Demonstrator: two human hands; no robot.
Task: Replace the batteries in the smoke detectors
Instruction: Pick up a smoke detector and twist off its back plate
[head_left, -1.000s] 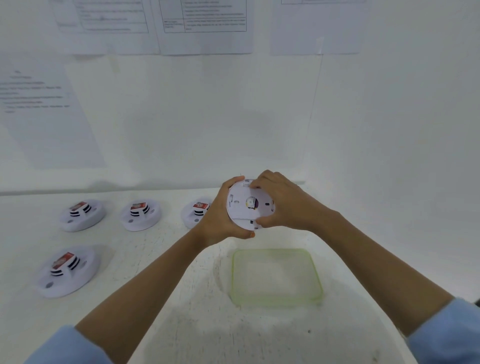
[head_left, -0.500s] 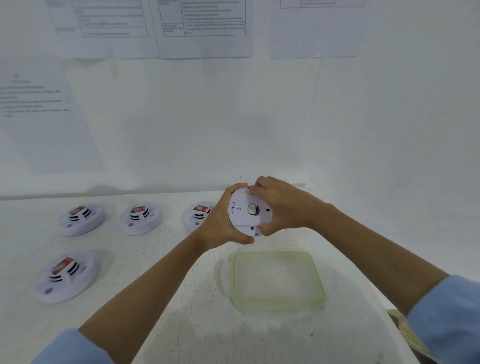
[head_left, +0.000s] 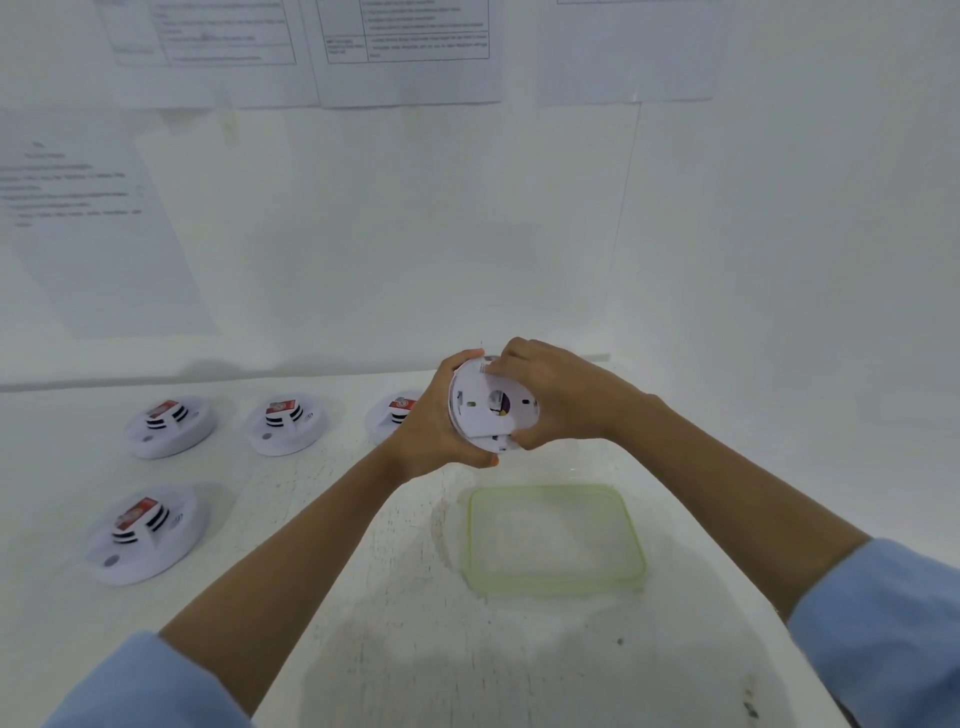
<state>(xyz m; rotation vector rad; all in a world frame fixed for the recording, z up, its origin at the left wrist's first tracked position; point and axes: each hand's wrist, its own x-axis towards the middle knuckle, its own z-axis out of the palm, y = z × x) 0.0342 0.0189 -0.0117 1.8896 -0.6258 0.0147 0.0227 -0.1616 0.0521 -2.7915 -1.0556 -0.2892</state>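
4 detectors (head_left: 169, 426) sit left on the table (head_left: 363, 571) — container (head_left: 550, 586) lies right.

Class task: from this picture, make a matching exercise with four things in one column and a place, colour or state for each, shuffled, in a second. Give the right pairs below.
Things
1. container
2. papers
3. sleeves
4. detector showing its back

Place, colour or state
A. stuck on the wall
B. gripped by the left hand and the right hand
C. green-rimmed, on the table
D. light blue

Pairs: 1-C, 2-A, 3-D, 4-B
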